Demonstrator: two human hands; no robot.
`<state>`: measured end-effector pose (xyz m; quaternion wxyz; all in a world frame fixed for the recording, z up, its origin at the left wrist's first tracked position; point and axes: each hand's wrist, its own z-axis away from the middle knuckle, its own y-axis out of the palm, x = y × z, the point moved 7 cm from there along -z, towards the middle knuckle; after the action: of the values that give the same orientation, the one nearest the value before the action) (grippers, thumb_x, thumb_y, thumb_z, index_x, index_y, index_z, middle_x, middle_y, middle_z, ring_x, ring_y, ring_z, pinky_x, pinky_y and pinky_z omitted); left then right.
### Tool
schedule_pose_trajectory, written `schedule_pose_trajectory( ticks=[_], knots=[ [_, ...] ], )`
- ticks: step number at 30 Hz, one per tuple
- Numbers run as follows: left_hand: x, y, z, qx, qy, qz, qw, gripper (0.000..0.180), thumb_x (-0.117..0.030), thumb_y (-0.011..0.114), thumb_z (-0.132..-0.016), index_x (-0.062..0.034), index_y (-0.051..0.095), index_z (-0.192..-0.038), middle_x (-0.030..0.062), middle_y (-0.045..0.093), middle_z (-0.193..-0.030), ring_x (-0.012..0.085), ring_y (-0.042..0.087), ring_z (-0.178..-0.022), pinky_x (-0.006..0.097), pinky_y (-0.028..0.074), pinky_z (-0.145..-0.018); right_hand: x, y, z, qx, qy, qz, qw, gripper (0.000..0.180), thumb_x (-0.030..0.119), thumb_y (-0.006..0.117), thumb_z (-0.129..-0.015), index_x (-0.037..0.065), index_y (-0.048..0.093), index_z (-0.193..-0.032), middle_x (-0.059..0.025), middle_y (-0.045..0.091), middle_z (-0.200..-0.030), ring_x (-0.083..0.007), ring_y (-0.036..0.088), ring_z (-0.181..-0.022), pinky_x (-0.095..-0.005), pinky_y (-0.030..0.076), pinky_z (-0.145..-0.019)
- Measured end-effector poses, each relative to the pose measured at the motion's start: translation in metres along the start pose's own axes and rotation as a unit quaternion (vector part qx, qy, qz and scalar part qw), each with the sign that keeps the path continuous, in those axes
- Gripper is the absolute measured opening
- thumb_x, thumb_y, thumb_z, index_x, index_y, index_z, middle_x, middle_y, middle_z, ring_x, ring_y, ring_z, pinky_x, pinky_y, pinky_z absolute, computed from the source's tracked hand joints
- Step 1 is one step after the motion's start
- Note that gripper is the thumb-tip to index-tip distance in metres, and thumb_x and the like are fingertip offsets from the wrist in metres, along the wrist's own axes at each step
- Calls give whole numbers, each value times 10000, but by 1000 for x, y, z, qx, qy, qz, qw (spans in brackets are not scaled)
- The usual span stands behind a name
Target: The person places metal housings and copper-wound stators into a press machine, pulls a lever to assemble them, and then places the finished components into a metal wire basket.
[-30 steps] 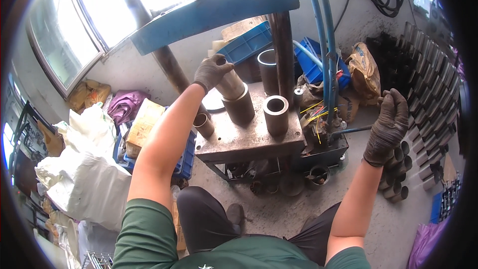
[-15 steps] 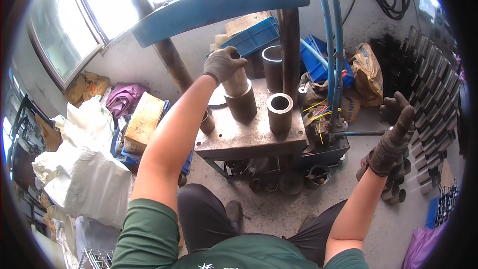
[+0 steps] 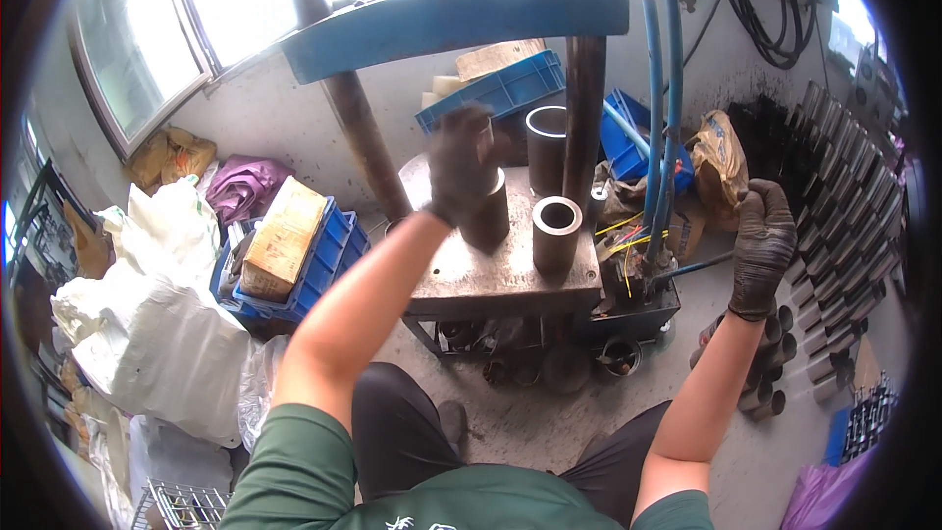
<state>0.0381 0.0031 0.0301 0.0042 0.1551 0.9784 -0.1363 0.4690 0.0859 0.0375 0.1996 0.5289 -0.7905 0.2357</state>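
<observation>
My left hand (image 3: 463,165), in a dark glove, is smeared by motion over the steel press table (image 3: 461,280). It is above a dark metal sleeve (image 3: 485,221) standing upright; part of a lighter metal piece shows by its fingers, and I cannot tell whether it is gripped. To the sleeve's right stands a thick-walled metal tube (image 3: 556,240), with a wider dark tube (image 3: 547,152) behind it. My gloved right hand (image 3: 765,250) is raised at the right, its fingers bent and pressed together. Beside it ends a bluish lever (image 3: 699,267); contact is unclear.
A blue crossbeam (image 3: 461,25) on steel columns spans the table. Blue hoses (image 3: 655,88) run down at the right. Stacked metal tubes (image 3: 849,226) line the right wall. White sacks (image 3: 157,324) and a blue crate (image 3: 329,265) with a carton lie at the left.
My left hand has moved slightly right and down over the sleeve and is now blurred. My right hand has come left, its spread fingers drawn together. The view has shifted a little.
</observation>
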Motion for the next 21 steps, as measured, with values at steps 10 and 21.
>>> schedule_pose_trajectory(
  ticks=[10,21],
  knots=[
    [-104,-6,226,345,-422,378,748,345,-211,740,-1009,-23,669,-1288,118,695,-1157,215,650,-1143,381,540,-995,70,-8,13,210,-181,276,920,300,73,782,-854,41,717,-1145,-139,710,-1200,-351,671,-1107,-454,512,-993],
    [-192,10,280,716,-1,144,683,461,-444,674,-924,-106,758,-1227,176,752,-1191,366,729,-1113,514,569,-924,145,47,170,385,-237,146,880,608,321,858,-791,46,627,-1282,-131,668,-1082,-375,631,-1042,-559,390,-1136]
  ],
)
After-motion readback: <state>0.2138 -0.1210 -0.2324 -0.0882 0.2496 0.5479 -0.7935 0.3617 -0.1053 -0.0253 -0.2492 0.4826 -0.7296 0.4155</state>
